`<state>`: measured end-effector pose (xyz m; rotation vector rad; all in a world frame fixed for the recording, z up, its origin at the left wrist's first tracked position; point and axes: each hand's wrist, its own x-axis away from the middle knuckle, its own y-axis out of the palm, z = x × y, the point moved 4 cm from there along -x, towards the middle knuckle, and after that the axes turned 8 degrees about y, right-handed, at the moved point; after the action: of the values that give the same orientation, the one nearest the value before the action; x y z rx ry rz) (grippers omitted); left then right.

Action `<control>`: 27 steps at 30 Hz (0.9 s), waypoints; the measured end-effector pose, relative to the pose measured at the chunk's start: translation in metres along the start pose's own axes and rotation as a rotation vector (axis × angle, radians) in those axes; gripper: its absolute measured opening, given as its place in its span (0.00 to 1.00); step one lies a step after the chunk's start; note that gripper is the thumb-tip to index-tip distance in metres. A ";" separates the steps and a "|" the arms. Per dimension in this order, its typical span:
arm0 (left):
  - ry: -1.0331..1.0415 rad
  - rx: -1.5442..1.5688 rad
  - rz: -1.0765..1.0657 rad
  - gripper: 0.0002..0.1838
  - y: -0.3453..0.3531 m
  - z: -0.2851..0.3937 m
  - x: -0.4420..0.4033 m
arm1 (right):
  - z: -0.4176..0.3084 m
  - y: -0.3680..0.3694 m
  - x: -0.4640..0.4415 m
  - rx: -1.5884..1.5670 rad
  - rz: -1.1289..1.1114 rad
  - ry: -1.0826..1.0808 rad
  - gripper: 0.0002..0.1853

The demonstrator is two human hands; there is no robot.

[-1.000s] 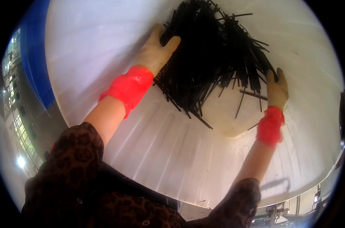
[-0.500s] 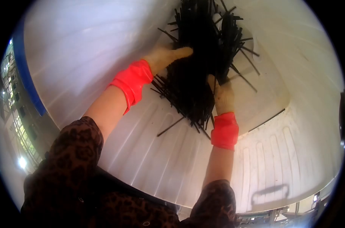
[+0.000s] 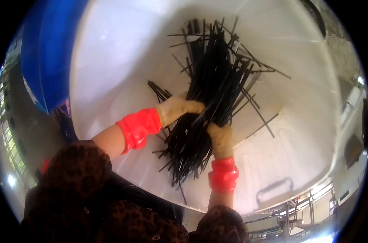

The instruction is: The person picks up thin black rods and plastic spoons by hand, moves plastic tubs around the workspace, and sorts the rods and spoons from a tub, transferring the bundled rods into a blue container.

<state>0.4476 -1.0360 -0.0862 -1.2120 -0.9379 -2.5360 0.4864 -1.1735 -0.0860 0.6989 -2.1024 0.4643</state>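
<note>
A thick bundle of thin black rods [image 3: 212, 81] lies at a slant inside a large white tub [image 3: 111, 52]. My left hand [image 3: 176, 110], in a tan work glove with a red cuff, is wrapped around the bundle's left side near its middle. From the right and lower down, my right hand [image 3: 221, 139], gloved the same way, grips the same bundle. Its fingertips are hidden behind the rods. Rod ends stick out unevenly at top and bottom. A few loose rods [image 3: 159, 91] lean beside my left hand.
More stray rods [image 3: 269, 123] lie on the tub floor to the right. The tub's rim curves close below my forearms. A blue container [image 3: 50, 52] stands outside at the upper left. Metal framework [image 3: 289, 216] shows beyond the rim at lower right.
The bundle has come up and nearer to me in both hands, and its rods show more distinctly. The view has shifted, with more of the tub's rim and the blue container visible.
</note>
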 end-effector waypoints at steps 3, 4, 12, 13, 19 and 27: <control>0.159 -0.002 0.032 0.25 0.006 -0.003 0.009 | 0.026 -0.004 0.002 0.033 0.075 -0.226 0.18; 0.155 -0.005 0.008 0.25 0.006 0.007 0.006 | 0.023 -0.001 0.005 -0.091 0.105 -0.094 0.19; 0.459 -0.308 0.000 0.27 -0.014 0.076 -0.042 | -0.024 0.028 -0.069 -0.819 -0.180 -0.177 0.14; 0.362 -0.413 -0.021 0.24 -0.026 0.065 -0.050 | -0.024 0.029 -0.063 -0.632 -0.116 -0.241 0.12; -0.115 -0.414 -0.008 0.30 -0.017 0.017 0.018 | 0.053 0.065 -0.009 0.126 0.053 -0.075 0.10; 0.288 -0.448 -0.023 0.27 -0.018 0.011 -0.029 | 0.028 0.014 -0.058 0.269 0.303 -0.466 0.07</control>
<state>0.4658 -1.0177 -0.1111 -0.8871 -0.3310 -2.9307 0.4890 -1.1599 -0.1506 0.6899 -2.6336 0.8263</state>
